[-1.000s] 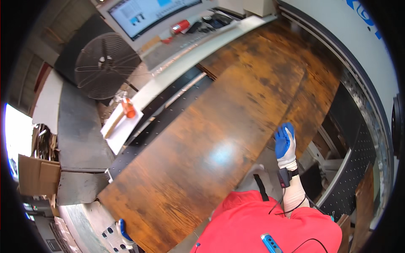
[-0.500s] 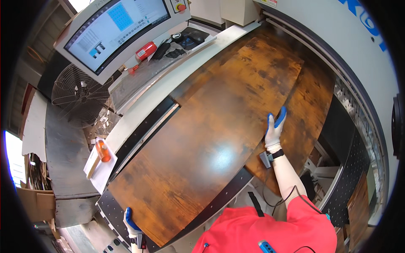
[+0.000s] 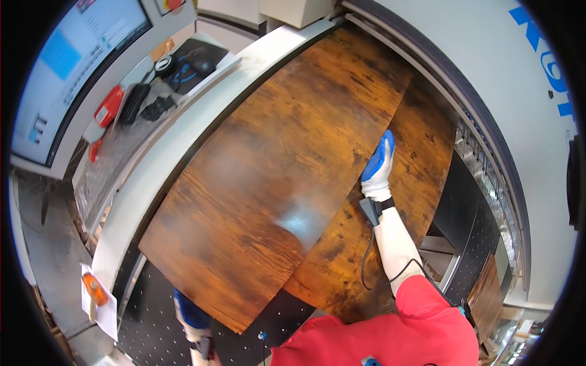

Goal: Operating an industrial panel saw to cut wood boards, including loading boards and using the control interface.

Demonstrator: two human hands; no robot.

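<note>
A large wood-grain board (image 3: 244,189), brown with dark patches, lies slantwise across a similar second board (image 3: 421,146) that shows on its right. My right hand (image 3: 378,168), in a white glove with blue coating, rests along the upper board's right edge, fingers stretched out and held close together. At the near end of the upper board is my left hand (image 3: 192,314), gloved the same way and smeared by motion. It meets the board's near edge, and its fingers are partly hidden there.
Under the boards lies a black perforated table (image 3: 155,311). A grey-white machine housing (image 3: 488,79) borders the far right. At left stand a monitor (image 3: 73,73), a shelf with a red container (image 3: 110,107), and an orange object (image 3: 94,290) on white paper.
The upper board has slid away from my left side toward the machine, baring more perforated table at its near end. Both hands have moved with it, and the view has turned.
</note>
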